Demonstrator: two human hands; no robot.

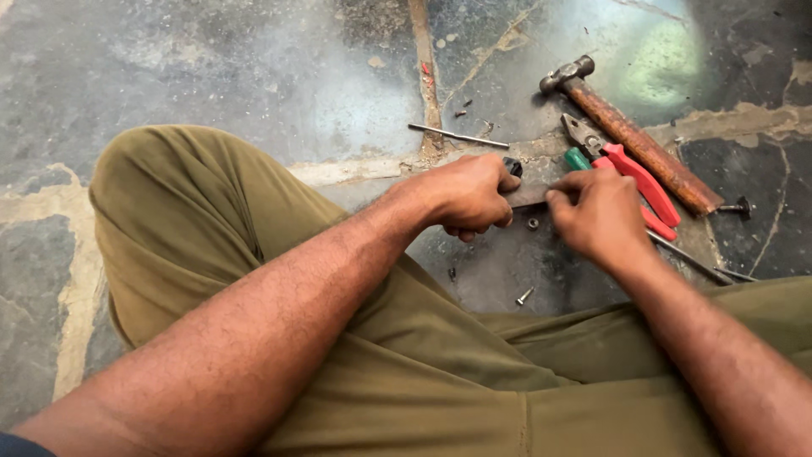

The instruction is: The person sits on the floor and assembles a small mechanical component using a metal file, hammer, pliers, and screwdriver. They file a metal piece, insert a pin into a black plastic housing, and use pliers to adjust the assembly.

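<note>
Left hand (pixel 468 196) closed on flat metal strip (pixel 526 196), steadying it; right hand (pixel 596 211) pinches its far end, pliers (pixel 630 173) beside on the floor (pixel 254 76).

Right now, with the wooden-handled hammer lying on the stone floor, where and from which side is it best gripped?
Probably the lower half of the wooden-handled hammer's brown shaft, from above and the far right side. It lies flat, metal head at the upper left, shaft slanting down-right. Red-handled pliers crowd its near side beside the right hand, while the far side borders bare stone floor.
</note>
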